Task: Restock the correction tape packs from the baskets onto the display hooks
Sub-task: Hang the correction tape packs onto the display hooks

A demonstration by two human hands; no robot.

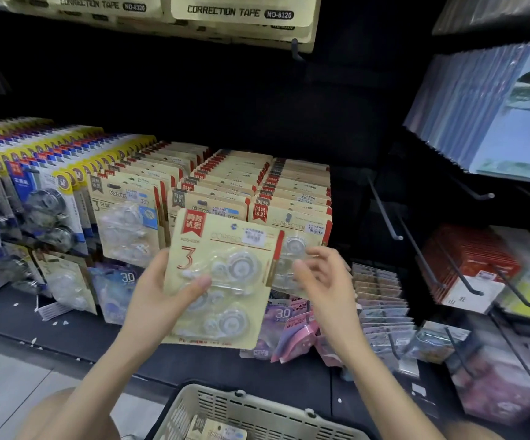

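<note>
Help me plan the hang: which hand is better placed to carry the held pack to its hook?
Probably the left hand: it grips the correction tape pack, thumb across its front. The right hand is open beside the pack's right edge, holding nothing.

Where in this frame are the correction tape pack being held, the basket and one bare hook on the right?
correction tape pack (pixel 222 276): head view, on the clear blister near the card's middle.
basket (pixel 257 411): head view, on its slotted far wall.
bare hook (pixel 384 208): head view, midway along its rod.
</note>
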